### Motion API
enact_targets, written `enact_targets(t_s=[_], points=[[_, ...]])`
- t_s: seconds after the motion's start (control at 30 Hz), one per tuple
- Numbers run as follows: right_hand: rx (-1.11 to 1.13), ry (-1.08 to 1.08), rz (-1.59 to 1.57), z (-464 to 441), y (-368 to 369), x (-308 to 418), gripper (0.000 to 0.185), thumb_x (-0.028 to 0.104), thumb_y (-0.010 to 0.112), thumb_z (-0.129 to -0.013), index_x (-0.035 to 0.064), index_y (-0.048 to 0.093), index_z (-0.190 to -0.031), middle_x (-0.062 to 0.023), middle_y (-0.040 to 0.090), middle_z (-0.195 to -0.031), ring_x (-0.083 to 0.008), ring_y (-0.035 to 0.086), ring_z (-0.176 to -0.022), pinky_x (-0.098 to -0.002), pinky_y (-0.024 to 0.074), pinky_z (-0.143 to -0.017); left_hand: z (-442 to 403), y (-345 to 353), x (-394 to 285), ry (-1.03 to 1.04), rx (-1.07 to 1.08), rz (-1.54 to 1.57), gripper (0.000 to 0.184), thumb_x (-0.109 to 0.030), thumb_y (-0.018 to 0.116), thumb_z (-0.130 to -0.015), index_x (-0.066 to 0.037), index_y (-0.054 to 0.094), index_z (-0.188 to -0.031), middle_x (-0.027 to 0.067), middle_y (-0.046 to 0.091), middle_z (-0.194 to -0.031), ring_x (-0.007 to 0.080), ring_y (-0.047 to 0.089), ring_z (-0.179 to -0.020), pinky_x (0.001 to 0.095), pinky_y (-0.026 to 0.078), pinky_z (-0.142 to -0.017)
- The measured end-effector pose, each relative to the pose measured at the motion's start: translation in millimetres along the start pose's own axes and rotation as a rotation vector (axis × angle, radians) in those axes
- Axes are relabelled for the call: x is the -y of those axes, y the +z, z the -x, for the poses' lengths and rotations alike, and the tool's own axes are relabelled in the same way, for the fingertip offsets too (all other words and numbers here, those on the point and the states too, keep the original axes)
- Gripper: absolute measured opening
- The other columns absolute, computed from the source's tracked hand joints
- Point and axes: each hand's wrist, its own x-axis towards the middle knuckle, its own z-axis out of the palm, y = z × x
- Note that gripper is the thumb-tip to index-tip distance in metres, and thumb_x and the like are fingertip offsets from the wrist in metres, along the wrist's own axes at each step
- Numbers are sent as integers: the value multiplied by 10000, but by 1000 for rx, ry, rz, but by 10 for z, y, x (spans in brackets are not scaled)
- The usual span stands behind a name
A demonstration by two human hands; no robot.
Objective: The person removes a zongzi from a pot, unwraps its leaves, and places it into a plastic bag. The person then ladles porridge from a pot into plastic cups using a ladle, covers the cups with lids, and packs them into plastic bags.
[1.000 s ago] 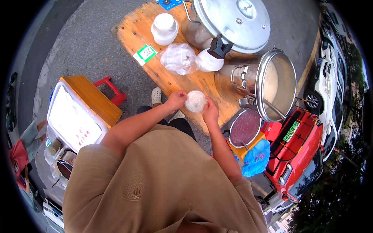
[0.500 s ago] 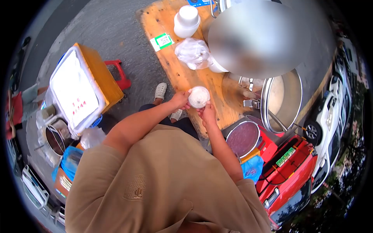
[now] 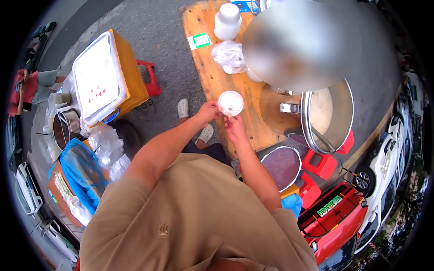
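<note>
A round white bowl with a clear lid [image 3: 230, 103] is between my hands, above the near edge of the wooden table [image 3: 260, 128]. My left hand [image 3: 209, 112] is closed on its left rim. At the lower rim, the fingers of my right hand [image 3: 234, 128] pinch the edge. Farther up the table are a stack of white bowls [image 3: 227, 21] and a crumpled clear plastic bag [image 3: 229, 56].
A large steel pot [image 3: 327, 115] of pale contents stands right, near a pot of purplish contents [image 3: 281, 168]. Red stools [image 3: 320, 163] and a red vehicle [image 3: 334, 217] are beyond. A yellow box [image 3: 131, 77] is left. A blurred patch covers the upper right.
The view has shifted slightly. My right hand has moved from the bowl's right side round to its lower rim, and the bowl is slightly farther from my body. Both hands keep hold.
</note>
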Motion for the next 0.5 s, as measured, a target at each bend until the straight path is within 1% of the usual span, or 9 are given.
enact_targets(t_s=[0.13, 0.2, 0.23, 0.27, 0.33, 0.37, 0.4, 0.47, 0.5], points=[[-12, -6, 89, 67, -46, -7, 218, 178, 704, -962, 113, 539, -1088, -17, 640, -923, -111, 629, -787, -239, 485, -603, 147, 13, -115, 0, -41, 61, 195, -162, 721, -934, -98, 622, -1089, 29, 669, -953, 135, 650, -844, 297, 523, -666], [14, 42, 221, 123, -162, -81, 209, 192, 703, -969, 115, 558, -1098, -10, 644, -914, -102, 628, -783, -244, 485, -601, 109, -227, -148, 143, -98, -119, 244, -210, 735, -930, -82, 622, -1104, 20, 663, -951, 149, 644, -852, 313, 533, -710], [-1, 23, 330, 226, -150, -87, 196, 200, 702, -969, 112, 570, -1083, -12, 642, -899, -98, 619, -770, -244, 479, -592, 32, -436, -137, 310, -166, -245, 285, -206, 732, -911, -57, 621, -1128, 74, 658, -1015, 243, 652, -902, 381, 541, -792], [1, 13, 439, 355, -114, -137, 184, 207, 702, -969, 108, 581, -1067, -13, 639, -884, -93, 609, -757, -244, 474, -584, -38, -706, -140, 476, -289, -438, 289, -185, 726, -898, -50, 621, -1131, 103, 645, -1054, 280, 642, -938, 405, 534, -816], [35, 63, 546, 447, -233, -359, 153, 198, 695, -966, 99, 602, -1035, -9, 630, -833, -84, 582, -712, -237, 457, -567, 297, -1404, -435, 751, -587, -865, 302, -143, 714, -872, -36, 621, -1139, 162, 618, -1131, 355, 622, -1010, 451, 522, -866], [10, 86, 538, 550, -217, -452, 119, 175, 686, -965, 98, 611, -1016, -1, 621, -799, -81, 550, -665, -227, 443, -554, 433, -1795, -553, 797, -717, -928, 305, -122, 695, -855, -34, 621, -1138, 201, 585, -1176, 394, 592, -1053, 474, 515, -883], [7, 78, 618, 540, -320, -615, 119, 168, 687, -965, 95, 613, -1021, 2, 619, -781, -81, 534, -630, -219, 434, -540, 550, -2175, -665, 834, -845, -994, 310, -100, 676, -839, -33, 621, -1136, 240, 551, -1221, 434, 562, -1097, 497, 508, -900], [41, 118, 747, 632, -425, -805, 110, 134, 677, -967, 80, 609, -1034, -13, 635, -794, -89, 543, -607, -230, 446, -528, 790, -2915, -832, 729, -1163, -1161, 327, -118, 648, -846, -41, 613, -1163, 246, 542, -1243, 448, 555, -1108, 516, 513, -893], [6, 141, 825, 684, -425, -910, 107, 122, 674, -967, 80, 610, -1041, -18, 642, -801, -99, 569, -626, -236, 467, -541, 902, -3267, -866, 633, -1249, -1184, 366, -134, 650, -850, -53, 604, -1203, 268, 535, -1260, 457, 543, -1142, 524, 509, -920]])
